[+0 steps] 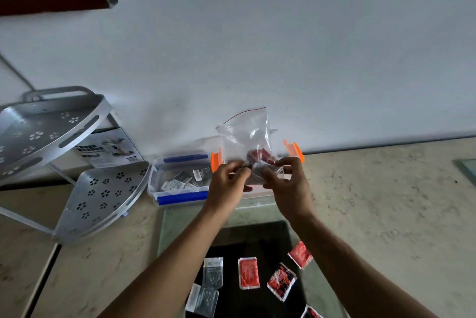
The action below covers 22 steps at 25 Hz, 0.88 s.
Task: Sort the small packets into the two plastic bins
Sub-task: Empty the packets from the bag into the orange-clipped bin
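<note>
Both the left hand point(228, 178) and right hand point(288, 183) are pinching a clear zip bag point(247, 137) of red packets above the orange-latched bin point(293, 151), while grey packets are lying in the blue-latched bin point(177, 197) and several loose packets point(248, 272) are waiting on the black mat point(231, 245)

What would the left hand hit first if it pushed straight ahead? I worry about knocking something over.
Probably the clear zip bag that the left hand already pinches, then the orange-clipped bin behind it; depth is unclear.
</note>
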Motion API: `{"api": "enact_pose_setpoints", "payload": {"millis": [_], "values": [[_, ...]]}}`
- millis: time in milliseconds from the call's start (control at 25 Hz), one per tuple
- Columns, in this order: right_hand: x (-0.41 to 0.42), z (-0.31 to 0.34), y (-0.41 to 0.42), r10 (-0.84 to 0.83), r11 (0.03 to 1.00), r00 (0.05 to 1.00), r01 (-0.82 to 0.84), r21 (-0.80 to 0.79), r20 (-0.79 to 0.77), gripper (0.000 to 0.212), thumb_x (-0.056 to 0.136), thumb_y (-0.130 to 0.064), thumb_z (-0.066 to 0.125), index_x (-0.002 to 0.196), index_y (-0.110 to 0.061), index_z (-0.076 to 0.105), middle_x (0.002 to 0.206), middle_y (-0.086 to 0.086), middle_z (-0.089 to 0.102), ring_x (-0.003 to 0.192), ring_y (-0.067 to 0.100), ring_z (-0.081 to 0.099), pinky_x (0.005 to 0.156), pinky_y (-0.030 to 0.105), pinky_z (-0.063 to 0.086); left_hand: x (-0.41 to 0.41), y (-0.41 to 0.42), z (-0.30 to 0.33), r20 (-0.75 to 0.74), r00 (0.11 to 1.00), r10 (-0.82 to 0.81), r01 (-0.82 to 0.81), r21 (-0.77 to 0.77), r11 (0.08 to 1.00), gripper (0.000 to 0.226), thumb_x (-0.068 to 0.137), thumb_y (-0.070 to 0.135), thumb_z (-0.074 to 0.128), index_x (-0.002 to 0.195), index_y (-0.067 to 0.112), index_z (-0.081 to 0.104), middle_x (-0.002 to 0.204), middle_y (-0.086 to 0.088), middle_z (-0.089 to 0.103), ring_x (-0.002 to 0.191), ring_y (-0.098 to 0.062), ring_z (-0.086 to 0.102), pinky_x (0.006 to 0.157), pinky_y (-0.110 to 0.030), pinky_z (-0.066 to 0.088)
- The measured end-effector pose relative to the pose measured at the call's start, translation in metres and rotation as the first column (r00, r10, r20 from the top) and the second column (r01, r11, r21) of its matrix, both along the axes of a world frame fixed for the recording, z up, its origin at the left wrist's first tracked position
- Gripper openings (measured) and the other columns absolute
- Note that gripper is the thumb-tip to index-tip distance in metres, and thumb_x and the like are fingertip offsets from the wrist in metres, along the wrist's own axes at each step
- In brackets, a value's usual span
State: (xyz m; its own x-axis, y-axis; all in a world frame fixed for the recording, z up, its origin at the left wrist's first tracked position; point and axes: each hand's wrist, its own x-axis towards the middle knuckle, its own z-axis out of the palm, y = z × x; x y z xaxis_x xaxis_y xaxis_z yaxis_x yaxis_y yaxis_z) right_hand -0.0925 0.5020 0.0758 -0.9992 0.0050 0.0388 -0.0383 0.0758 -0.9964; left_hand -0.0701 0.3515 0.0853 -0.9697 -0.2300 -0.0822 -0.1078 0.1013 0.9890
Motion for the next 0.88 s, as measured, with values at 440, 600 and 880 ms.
{"api": "enact_pose_setpoints", "payload": {"millis": [440, 600, 880], "values": [[-0.031, 0.012, 0.008, 0.221, 0.938, 0.963, -0.253, 0.236, 0.152, 0.048, 0.075, -0.031, 0.085, 0.115, -0.015, 0.063, 0.085, 0.002, 0.071, 0.060, 0.008, 0.070, 0.055, 0.025, 0.058, -0.025, -0.027, 0.005, 0.116, 0.993, 0.001, 0.016, -0.149, 0.989, 0.014, 0.080, 0.035, 0.080, 0.086, 0.026, 0.071, 0.079, 0.003, 0.076, 0.070, -0.017, 0.074, 0.067, -0.037, 0.062], [-0.054, 0.032, 0.005, 0.233, 0.881, 0.956, -0.286, 0.377, 0.181, 0.034, 0.075, -0.041, 0.082, 0.065, -0.016, 0.060, 0.051, -0.005, 0.052, 0.045, 0.015, 0.047, 0.050, 0.029, 0.038, -0.051, -0.033, 0.022, 0.235, 0.972, -0.011, 0.062, -0.213, 0.975, 0.029, 0.071, 0.039, 0.083, 0.079, 0.012, 0.075, 0.076, -0.002, 0.077, 0.077, -0.024, 0.074, 0.069, -0.039, 0.059], [-0.094, 0.079, -0.003, 0.353, 0.766, 0.875, -0.473, 0.435, 0.330, 0.044, 0.078, -0.036, 0.081, 0.060, -0.006, 0.054, 0.052, 0.007, 0.036, 0.047, 0.019, 0.035, 0.050, 0.026, 0.029, -0.092, -0.033, 0.058, 0.475, 0.878, -0.062, 0.058, 0.023, 0.998, 0.031, 0.076, 0.014, 0.084, 0.098, -0.003, 0.071, 0.077, -0.013, 0.057, 0.054, -0.017, 0.044, 0.049, -0.026, 0.038]]}}
